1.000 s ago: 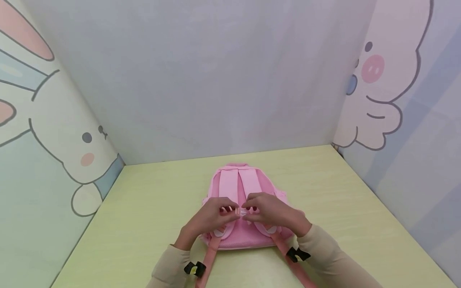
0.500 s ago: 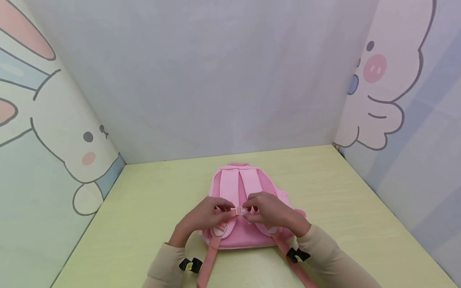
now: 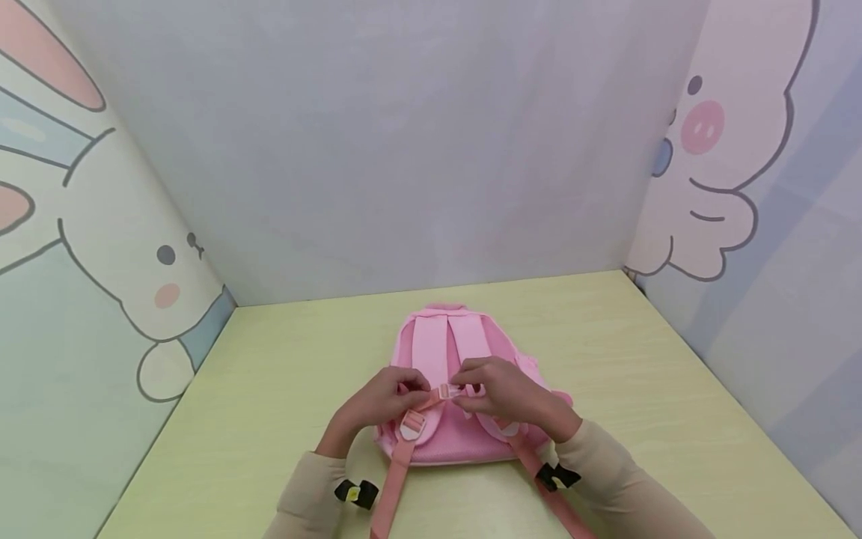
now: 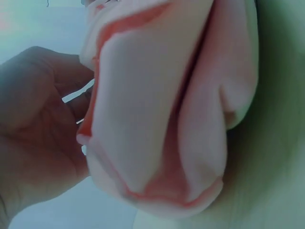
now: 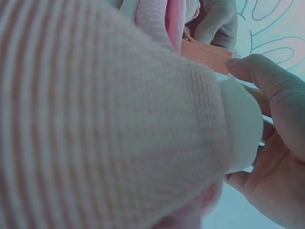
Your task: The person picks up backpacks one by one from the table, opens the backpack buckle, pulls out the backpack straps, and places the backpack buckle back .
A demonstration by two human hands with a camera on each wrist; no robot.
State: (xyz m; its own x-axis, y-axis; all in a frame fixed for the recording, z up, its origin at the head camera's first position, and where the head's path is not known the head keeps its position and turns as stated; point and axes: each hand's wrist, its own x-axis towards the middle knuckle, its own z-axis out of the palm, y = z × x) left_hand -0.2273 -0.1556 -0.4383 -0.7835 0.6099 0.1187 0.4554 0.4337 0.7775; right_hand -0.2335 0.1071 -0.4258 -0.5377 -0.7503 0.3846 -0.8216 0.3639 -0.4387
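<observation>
A pink backpack (image 3: 453,448) lies on the table with its shoulder straps facing up. Across its middle runs a salmon webbing strap (image 3: 429,403) with a clear plastic buckle (image 3: 445,392). My left hand (image 3: 385,398) pinches the webbing between thumb and fingers, left of the buckle. Thumb and fingers of my right hand (image 3: 501,389) pinch the buckle's right end. In the right wrist view the webbing (image 5: 207,56) stretches between both hands. The backpack's side (image 4: 138,95) covers the left fingertips in the left wrist view.
Two loose salmon straps (image 3: 392,490) trail from the backpack toward me, passing close to both wrists. Grey-white panels (image 3: 404,150) with cartoon animals enclose the pale yellow-green table (image 3: 303,352) at the back and sides. A pale ribbed surface (image 5: 109,119) fills much of the right wrist view.
My left hand has slid left along the webbing, away from the buckle, so more of the strap shows. The right hand stays almost in place at the buckle.
</observation>
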